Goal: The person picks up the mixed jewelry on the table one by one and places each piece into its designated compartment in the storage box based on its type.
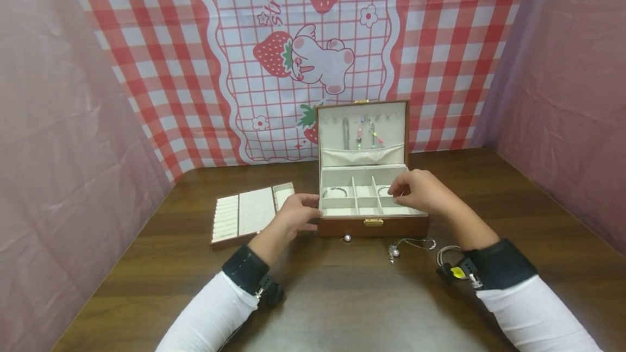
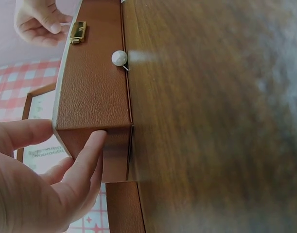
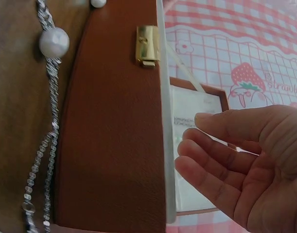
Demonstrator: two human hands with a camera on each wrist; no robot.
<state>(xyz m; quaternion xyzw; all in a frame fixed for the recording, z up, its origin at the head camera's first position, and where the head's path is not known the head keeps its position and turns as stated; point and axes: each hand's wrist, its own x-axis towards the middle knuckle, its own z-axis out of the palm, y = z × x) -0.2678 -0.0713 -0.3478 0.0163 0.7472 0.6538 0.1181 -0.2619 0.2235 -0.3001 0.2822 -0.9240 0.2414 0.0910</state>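
A brown jewelry box stands with its lid raised and its cream compartments showing. My left hand rests at the box's left end; in the left wrist view its fingers touch the corner. Over the right-hand compartments hovers my right hand, thumb and fingers loosely bent, with nothing visible between them in the right wrist view. Beneath it lies a bracelet, partly hidden by the fingers. Another bracelet lies in the left compartment. A chain and colored bead strands hang inside the lid.
A removed tray with ring rolls lies left of the box. In front are a small pearl piece and a silver chain with a pearl. Near the right wrist lies a looped piece. A checked cloth hangs behind.
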